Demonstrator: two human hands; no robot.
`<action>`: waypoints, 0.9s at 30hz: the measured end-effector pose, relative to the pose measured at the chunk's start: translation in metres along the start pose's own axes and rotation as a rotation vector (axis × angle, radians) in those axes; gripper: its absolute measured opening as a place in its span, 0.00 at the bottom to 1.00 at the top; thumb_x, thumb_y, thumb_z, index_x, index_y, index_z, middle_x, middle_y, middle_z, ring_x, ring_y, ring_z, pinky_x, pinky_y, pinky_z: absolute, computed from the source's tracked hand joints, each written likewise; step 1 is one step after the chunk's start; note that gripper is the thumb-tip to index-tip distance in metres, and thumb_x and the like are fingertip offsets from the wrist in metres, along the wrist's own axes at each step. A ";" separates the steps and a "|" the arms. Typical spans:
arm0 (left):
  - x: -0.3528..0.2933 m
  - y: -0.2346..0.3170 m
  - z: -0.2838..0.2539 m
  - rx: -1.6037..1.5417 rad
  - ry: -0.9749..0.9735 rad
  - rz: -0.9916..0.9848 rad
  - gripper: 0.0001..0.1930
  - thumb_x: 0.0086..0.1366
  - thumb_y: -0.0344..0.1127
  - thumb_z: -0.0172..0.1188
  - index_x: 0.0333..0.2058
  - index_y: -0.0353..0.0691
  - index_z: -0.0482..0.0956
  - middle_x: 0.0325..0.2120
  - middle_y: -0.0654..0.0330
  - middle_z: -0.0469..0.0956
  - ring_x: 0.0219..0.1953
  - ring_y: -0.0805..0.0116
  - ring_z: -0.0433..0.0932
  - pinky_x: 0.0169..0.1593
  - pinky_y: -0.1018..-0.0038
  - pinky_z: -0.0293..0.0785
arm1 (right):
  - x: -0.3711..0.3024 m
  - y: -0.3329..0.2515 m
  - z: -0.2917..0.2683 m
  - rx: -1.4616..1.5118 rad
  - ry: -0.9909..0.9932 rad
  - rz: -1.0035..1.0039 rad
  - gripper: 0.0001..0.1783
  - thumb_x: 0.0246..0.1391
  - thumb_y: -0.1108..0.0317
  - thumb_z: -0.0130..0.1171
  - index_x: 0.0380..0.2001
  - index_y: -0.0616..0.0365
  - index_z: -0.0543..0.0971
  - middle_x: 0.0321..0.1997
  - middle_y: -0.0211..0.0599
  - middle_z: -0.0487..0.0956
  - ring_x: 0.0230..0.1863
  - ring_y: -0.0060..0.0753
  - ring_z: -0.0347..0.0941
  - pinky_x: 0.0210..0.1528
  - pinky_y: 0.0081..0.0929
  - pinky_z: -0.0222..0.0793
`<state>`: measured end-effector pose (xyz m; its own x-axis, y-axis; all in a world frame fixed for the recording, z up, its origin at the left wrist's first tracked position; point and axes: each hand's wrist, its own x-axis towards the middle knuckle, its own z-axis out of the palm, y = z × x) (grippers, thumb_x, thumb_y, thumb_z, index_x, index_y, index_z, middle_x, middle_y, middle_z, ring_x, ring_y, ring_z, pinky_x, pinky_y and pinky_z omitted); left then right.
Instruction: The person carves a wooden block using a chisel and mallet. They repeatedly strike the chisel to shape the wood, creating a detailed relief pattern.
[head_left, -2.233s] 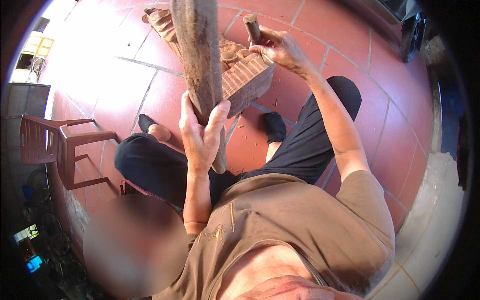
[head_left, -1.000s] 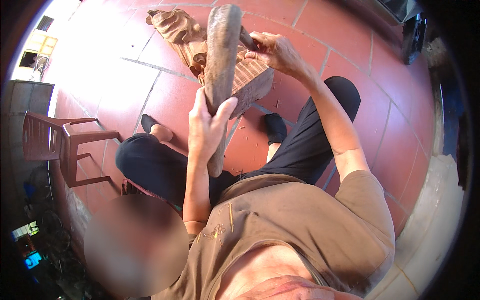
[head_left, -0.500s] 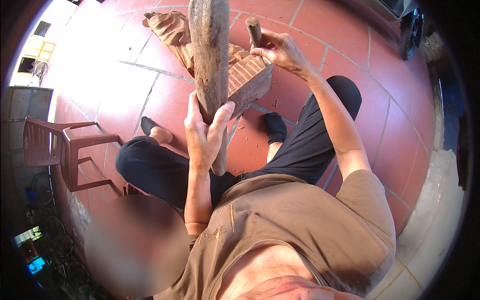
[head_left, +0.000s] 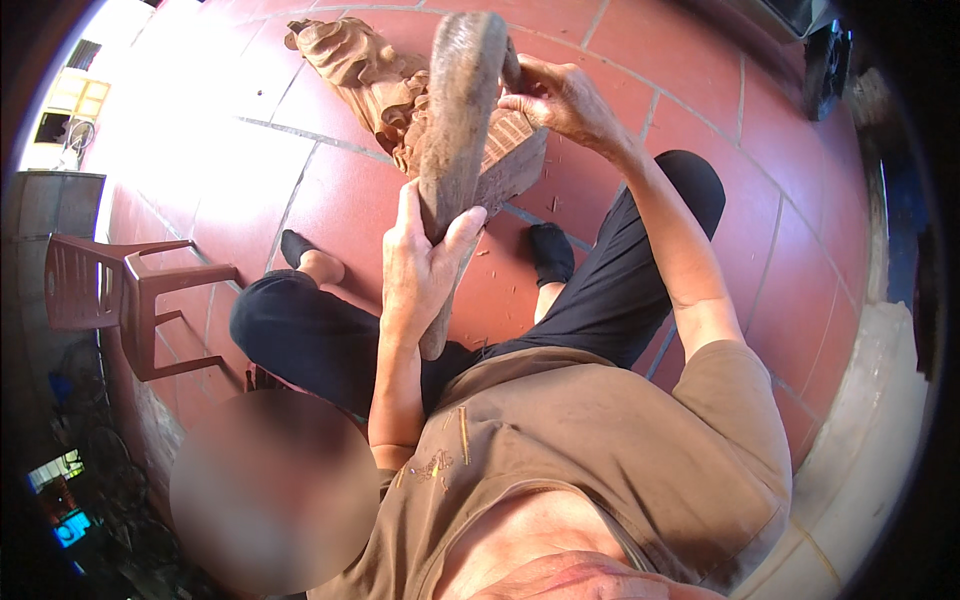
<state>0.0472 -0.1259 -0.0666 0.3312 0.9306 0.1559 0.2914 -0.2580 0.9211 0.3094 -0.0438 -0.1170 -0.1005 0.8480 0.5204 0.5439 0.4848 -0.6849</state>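
Observation:
My left hand (head_left: pixel 425 265) is wrapped around a thick, club-like wooden mallet (head_left: pixel 455 130). The mallet leans to the right, and its upper part overlaps the top of a chisel (head_left: pixel 512 70); whether they touch I cannot tell. Fingers of my right hand (head_left: pixel 568 103) grip the chisel's short wooden handle, while its blade is hidden. Below and beyond lies a brown wood carving (head_left: pixel 360 75) with folded, flowing shapes. Its squared end (head_left: pixel 515 168), with rows of cut grooves, sits beneath my right hand, partly covered by the mallet.
Red floor tiles (head_left: pixel 620 90) spread around, with small wood chips scattered near the carving. My bent legs (head_left: pixel 630 280) flank the work area. A brown plastic chair (head_left: pixel 130 290) stands at the left. A dark wheel (head_left: pixel 828 70) shows at the far right.
The mallet has swung right and tilted toward the chisel, my left hand moving slightly with it. More of the carving's middle now shows. My right hand stays nearly in place.

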 end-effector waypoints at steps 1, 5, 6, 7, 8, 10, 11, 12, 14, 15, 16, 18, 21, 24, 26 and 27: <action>-0.002 0.004 -0.002 -0.066 0.016 -0.012 0.19 0.65 0.34 0.65 0.48 0.32 0.68 0.25 0.58 0.80 0.25 0.76 0.76 0.30 0.75 0.74 | 0.000 -0.002 -0.001 -0.019 -0.019 0.003 0.23 0.51 0.56 0.70 0.43 0.60 0.77 0.29 0.47 0.79 0.31 0.48 0.77 0.34 0.40 0.71; -0.010 0.029 -0.008 -0.121 0.168 0.052 0.18 0.65 0.33 0.64 0.47 0.32 0.68 0.25 0.61 0.78 0.26 0.79 0.74 0.30 0.78 0.73 | 0.000 -0.007 0.001 -0.182 -0.058 -0.016 0.18 0.53 0.63 0.70 0.43 0.60 0.78 0.32 0.39 0.82 0.33 0.27 0.79 0.36 0.30 0.75; -0.010 0.029 -0.005 -0.114 0.200 0.068 0.18 0.64 0.33 0.64 0.46 0.32 0.68 0.24 0.60 0.78 0.25 0.79 0.74 0.30 0.78 0.73 | 0.000 -0.013 0.001 -0.197 -0.059 -0.015 0.18 0.53 0.63 0.70 0.43 0.60 0.78 0.31 0.39 0.81 0.33 0.27 0.79 0.35 0.30 0.75; -0.009 0.029 0.000 -0.108 0.233 0.084 0.18 0.64 0.33 0.65 0.46 0.32 0.68 0.24 0.59 0.78 0.25 0.78 0.74 0.30 0.77 0.73 | 0.000 -0.016 0.002 -0.212 -0.062 -0.014 0.18 0.52 0.63 0.70 0.43 0.60 0.78 0.31 0.39 0.81 0.32 0.27 0.79 0.35 0.30 0.75; -0.007 0.030 0.002 -0.102 0.267 0.103 0.18 0.64 0.34 0.65 0.45 0.32 0.68 0.23 0.58 0.78 0.25 0.78 0.74 0.31 0.77 0.73 | 0.001 -0.017 0.002 -0.219 -0.069 -0.026 0.18 0.52 0.63 0.70 0.43 0.60 0.78 0.31 0.39 0.81 0.33 0.26 0.79 0.36 0.30 0.75; 0.004 0.002 -0.003 0.264 0.061 0.131 0.20 0.64 0.38 0.65 0.45 0.32 0.68 0.22 0.52 0.77 0.25 0.72 0.77 0.32 0.71 0.75 | 0.001 -0.018 -0.001 -0.233 -0.081 -0.045 0.17 0.52 0.64 0.71 0.42 0.59 0.79 0.31 0.37 0.82 0.35 0.26 0.79 0.37 0.30 0.76; 0.004 -0.004 -0.003 0.220 0.049 0.091 0.20 0.65 0.38 0.65 0.46 0.32 0.68 0.23 0.53 0.77 0.25 0.72 0.76 0.32 0.71 0.74 | 0.000 -0.013 -0.002 -0.151 -0.059 -0.010 0.18 0.52 0.63 0.71 0.42 0.60 0.78 0.31 0.39 0.82 0.34 0.31 0.80 0.38 0.31 0.76; 0.005 -0.008 -0.003 0.175 0.036 0.051 0.20 0.65 0.38 0.65 0.47 0.32 0.68 0.23 0.54 0.77 0.26 0.72 0.75 0.32 0.71 0.74 | -0.001 -0.005 -0.004 -0.070 -0.037 0.024 0.19 0.51 0.62 0.71 0.43 0.60 0.78 0.31 0.40 0.82 0.34 0.35 0.80 0.38 0.32 0.76; 0.001 -0.010 -0.008 0.012 0.046 -0.053 0.20 0.65 0.38 0.64 0.48 0.31 0.69 0.25 0.57 0.77 0.26 0.74 0.74 0.31 0.74 0.73 | -0.002 0.002 -0.007 0.030 -0.007 0.076 0.20 0.51 0.61 0.71 0.43 0.60 0.78 0.32 0.41 0.83 0.34 0.39 0.81 0.39 0.33 0.76; -0.001 -0.010 -0.009 -0.066 0.051 -0.110 0.20 0.65 0.37 0.64 0.49 0.31 0.69 0.26 0.59 0.77 0.26 0.75 0.73 0.31 0.75 0.73 | -0.003 0.003 -0.007 0.048 0.000 0.094 0.20 0.51 0.62 0.71 0.43 0.60 0.78 0.32 0.41 0.84 0.34 0.38 0.81 0.40 0.33 0.76; -0.002 -0.008 -0.011 -0.107 0.061 -0.119 0.20 0.66 0.37 0.64 0.49 0.32 0.70 0.27 0.60 0.77 0.27 0.76 0.73 0.31 0.77 0.72 | -0.005 0.004 -0.008 0.067 0.006 0.112 0.19 0.51 0.62 0.72 0.43 0.60 0.79 0.33 0.41 0.84 0.34 0.37 0.82 0.41 0.32 0.76; -0.002 0.001 -0.015 -0.191 0.095 -0.129 0.20 0.66 0.37 0.63 0.50 0.32 0.70 0.29 0.63 0.76 0.27 0.79 0.72 0.30 0.80 0.70 | -0.005 0.001 -0.012 0.005 0.009 0.115 0.19 0.51 0.61 0.72 0.42 0.59 0.79 0.33 0.41 0.84 0.34 0.38 0.81 0.40 0.34 0.75; -0.004 0.002 -0.016 -0.233 0.099 -0.128 0.18 0.67 0.36 0.63 0.50 0.33 0.70 0.28 0.65 0.74 0.25 0.81 0.70 0.28 0.82 0.68 | -0.004 -0.004 -0.020 -0.079 0.004 0.161 0.19 0.50 0.60 0.72 0.42 0.58 0.80 0.33 0.41 0.84 0.34 0.39 0.81 0.39 0.35 0.75; -0.014 -0.003 -0.014 -0.316 0.120 -0.156 0.17 0.67 0.37 0.62 0.49 0.35 0.70 0.26 0.66 0.73 0.23 0.80 0.71 0.26 0.82 0.69 | -0.001 -0.008 -0.019 -0.044 0.024 0.157 0.19 0.49 0.60 0.72 0.42 0.56 0.80 0.32 0.41 0.84 0.34 0.40 0.81 0.39 0.35 0.74; -0.024 -0.008 -0.014 -0.370 0.148 -0.176 0.16 0.68 0.36 0.61 0.48 0.36 0.70 0.25 0.65 0.72 0.22 0.79 0.71 0.25 0.81 0.71 | 0.003 -0.016 -0.021 0.019 0.028 0.135 0.20 0.49 0.59 0.72 0.42 0.56 0.80 0.32 0.42 0.83 0.33 0.41 0.81 0.38 0.35 0.74; -0.030 -0.010 -0.015 -0.382 0.183 -0.211 0.14 0.69 0.37 0.59 0.48 0.37 0.71 0.24 0.65 0.72 0.22 0.79 0.72 0.24 0.81 0.72 | 0.006 -0.018 -0.022 -0.007 0.023 0.118 0.17 0.51 0.60 0.71 0.40 0.56 0.81 0.31 0.38 0.84 0.34 0.36 0.80 0.39 0.33 0.74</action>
<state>0.0213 -0.1473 -0.0750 0.1269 0.9917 -0.0198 -0.0271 0.0234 0.9994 0.3173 -0.0516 -0.0902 -0.0161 0.8938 0.4483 0.5566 0.3805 -0.7386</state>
